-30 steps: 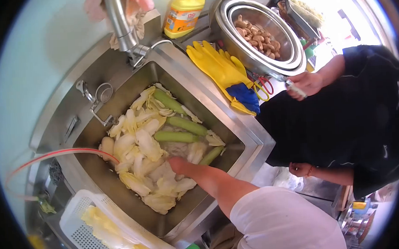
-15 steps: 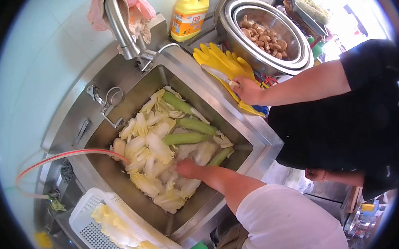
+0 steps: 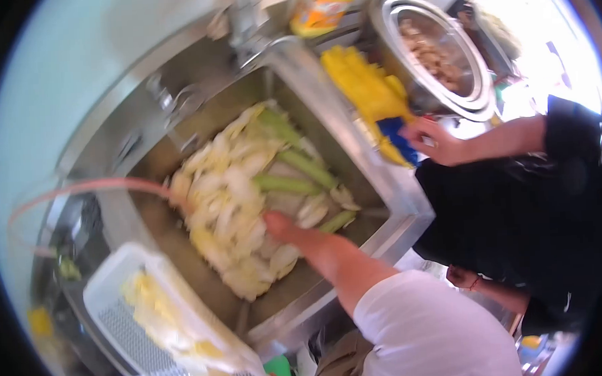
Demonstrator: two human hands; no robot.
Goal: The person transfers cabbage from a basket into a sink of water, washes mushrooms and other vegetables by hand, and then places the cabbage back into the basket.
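Cabbage leaves (image 3: 227, 198) fill the steel sink (image 3: 374, 178) in the middle of the frame, pale pieces floating in water with green stalks (image 3: 284, 183) among them, likely there to soak. The right hand (image 3: 276, 224) is pushed down into the leaves, fingers buried, so I cannot tell whether it grips anything. The left hand is out of view. At lower left a white basket (image 3: 111, 290) holds more yellowish leaves, close by the sink. At upper right another person's hand (image 3: 433, 142) hovers beside yellow rubber gloves (image 3: 367, 91) and a metal bowl (image 3: 475, 100).
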